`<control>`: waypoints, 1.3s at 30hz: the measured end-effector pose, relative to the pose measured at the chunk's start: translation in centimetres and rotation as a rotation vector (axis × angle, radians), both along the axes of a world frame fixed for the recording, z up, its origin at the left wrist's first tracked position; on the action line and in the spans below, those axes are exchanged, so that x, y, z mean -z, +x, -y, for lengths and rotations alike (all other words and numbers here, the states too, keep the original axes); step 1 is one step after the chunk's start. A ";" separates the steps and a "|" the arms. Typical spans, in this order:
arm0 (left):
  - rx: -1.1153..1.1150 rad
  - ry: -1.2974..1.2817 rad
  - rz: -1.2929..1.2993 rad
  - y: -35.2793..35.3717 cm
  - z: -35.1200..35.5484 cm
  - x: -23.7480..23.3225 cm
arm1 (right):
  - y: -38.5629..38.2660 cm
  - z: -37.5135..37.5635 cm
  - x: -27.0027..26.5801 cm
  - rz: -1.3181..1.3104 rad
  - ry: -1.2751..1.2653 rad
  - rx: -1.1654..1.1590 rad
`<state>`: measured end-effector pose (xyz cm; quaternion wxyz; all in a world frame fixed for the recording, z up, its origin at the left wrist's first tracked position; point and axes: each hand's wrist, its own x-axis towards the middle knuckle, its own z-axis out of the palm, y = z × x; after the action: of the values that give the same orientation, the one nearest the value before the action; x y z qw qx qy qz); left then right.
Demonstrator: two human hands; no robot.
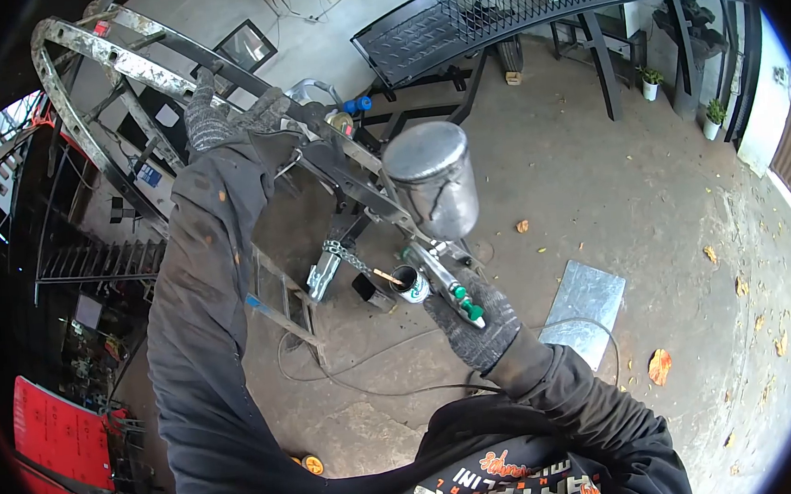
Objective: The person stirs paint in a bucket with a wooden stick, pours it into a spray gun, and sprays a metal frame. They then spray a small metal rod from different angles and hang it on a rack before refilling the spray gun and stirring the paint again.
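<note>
My right hand (476, 320), in a grey knit glove, is closed round the handle of a spray gun (437, 276) with green knobs. A round metal paint cup (431, 184) sits on top of the gun. Just left of that hand, a small open can (410, 286) has a wooden stick or brush handle standing in it. My left hand (218, 117), gloved too, is up at the far left, gripping a long dark metal beam (328, 159); part of its fingers is hidden. That beam slopes down toward the spray gun.
A worn ladder (111, 51) stands behind my left hand. Below the beam hangs a chain (345, 254). A hose (407, 392) crosses the concrete floor near a flat metal sheet (583, 311). A black mesh ramp (525, 5) spans the back; red panels (62, 436) are lower left.
</note>
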<state>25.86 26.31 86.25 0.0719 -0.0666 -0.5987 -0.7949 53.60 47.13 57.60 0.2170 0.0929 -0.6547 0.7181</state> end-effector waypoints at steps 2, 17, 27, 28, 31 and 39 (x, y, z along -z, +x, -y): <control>-0.006 0.000 -0.002 0.1 0.0 -0.1 | -0.9 0.8 -0.6 -0.044 -0.133 -0.062; -0.066 -0.006 -0.040 0.6 0.5 1.4 | -0.9 0.4 -10.1 -0.293 0.110 0.072; -0.147 -0.045 -0.053 0.4 1.8 1.6 | -2.7 -0.9 -0.2 0.104 -0.312 -0.132; -0.146 -0.082 -0.052 0.1 2.4 1.3 | -2.3 -1.5 2.1 0.214 -0.563 -0.248; -0.163 -0.458 -0.032 -1.6 5.5 0.2 | -1.3 -4.3 6.8 0.386 -0.875 -0.383; -0.006 -0.503 -0.191 1.7 5.1 -5.2 | 2.6 -9.3 -4.6 0.250 -0.204 -0.249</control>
<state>27.52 21.23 91.42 0.1118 -0.1553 -0.7680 -0.6112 56.15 56.45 62.18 0.0518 0.0606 -0.5837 0.8080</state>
